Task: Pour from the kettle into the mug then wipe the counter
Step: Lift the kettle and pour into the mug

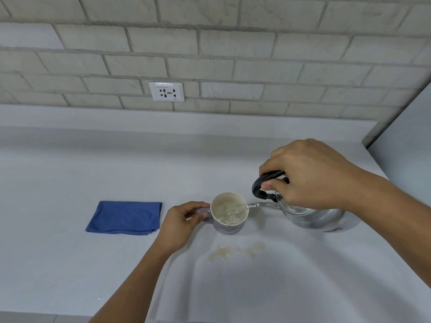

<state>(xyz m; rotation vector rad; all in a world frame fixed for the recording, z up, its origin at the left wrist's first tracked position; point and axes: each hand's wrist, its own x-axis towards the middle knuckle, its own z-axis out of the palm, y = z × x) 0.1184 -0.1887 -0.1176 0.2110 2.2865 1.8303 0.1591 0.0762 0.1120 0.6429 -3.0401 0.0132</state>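
Pale brick wall rises behind a white counter (pixel 70 171). On it, right of centre, a steel kettle (pixel 310 216) tilts left, its black handle gripped by the right hand (pixel 312 176). A thin stream runs from the spout into a lilac mug (pixel 229 212), seemingly about half full. The left hand (pixel 184 220) pinches the mug's handle to steady it. A folded blue cloth (pixel 126 217) waits left; a spill (pixel 235 251) lies nearer. Keeping the tilt shallow should avoid overshooting the rim.
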